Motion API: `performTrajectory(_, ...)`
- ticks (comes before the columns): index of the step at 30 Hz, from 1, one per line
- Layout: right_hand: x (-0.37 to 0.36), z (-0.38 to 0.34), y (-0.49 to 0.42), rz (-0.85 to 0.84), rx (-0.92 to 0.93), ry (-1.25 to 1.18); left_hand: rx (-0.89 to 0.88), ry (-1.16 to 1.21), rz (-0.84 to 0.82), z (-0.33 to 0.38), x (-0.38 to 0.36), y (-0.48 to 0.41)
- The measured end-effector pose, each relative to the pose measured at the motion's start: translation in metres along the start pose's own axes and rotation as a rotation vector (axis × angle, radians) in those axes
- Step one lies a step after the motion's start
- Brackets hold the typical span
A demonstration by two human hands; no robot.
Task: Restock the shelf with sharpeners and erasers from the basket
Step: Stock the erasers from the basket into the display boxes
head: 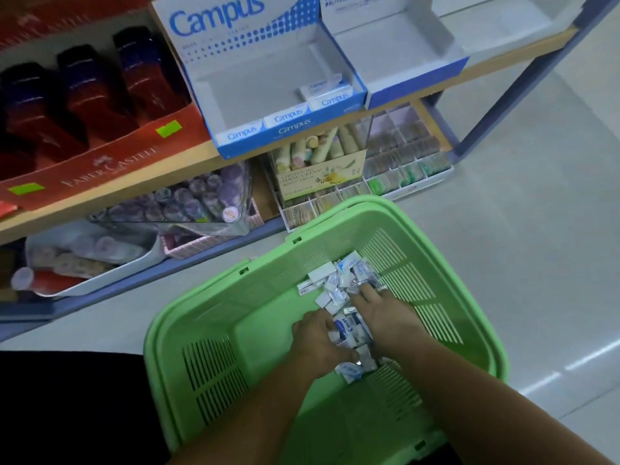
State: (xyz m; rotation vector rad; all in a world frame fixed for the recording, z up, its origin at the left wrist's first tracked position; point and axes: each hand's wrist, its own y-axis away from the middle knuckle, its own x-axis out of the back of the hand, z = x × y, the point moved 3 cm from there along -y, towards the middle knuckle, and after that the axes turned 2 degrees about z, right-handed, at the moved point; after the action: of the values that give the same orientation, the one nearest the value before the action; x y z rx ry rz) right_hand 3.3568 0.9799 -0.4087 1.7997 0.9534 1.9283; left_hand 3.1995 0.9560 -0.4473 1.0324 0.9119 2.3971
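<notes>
- The left grip (318, 344) curls round a clutch of wrapped erasers (339, 283). The right grip (382, 313) lies wide, fingers flat on the same pile.
- The pile sits toward the far right of the green basket (214, 297) (no sharpener can be told apart among the packets).
- To do this well, I would gather a modest handful, both grips cupped beneath it. Slick wrappers will likely spill from an overfull hold.
- The likely home is the Campus display box (288, 130) on the shelf (67, 213), where a few more line the front wall. Lay them label up, in rows.
- The basket stands on a pale glossy floor (536, 213), near the lowest tier. A red Faber-Castell tray (100, 169) sits left of the box.
</notes>
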Motion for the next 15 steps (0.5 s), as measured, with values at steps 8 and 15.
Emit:
performTrajectory(8, 0.009, 0.007, -0.008, -0.045, 0.071, -0.137, -0.045, 0.224, -0.206, -0.008, -0.005, -0.007)
performTrajectory(15, 0.028, 0.007, -0.005, -0.045, 0.012, -0.27, -0.03, 0.204, -0.143, -0.004, 0.005, -0.006)
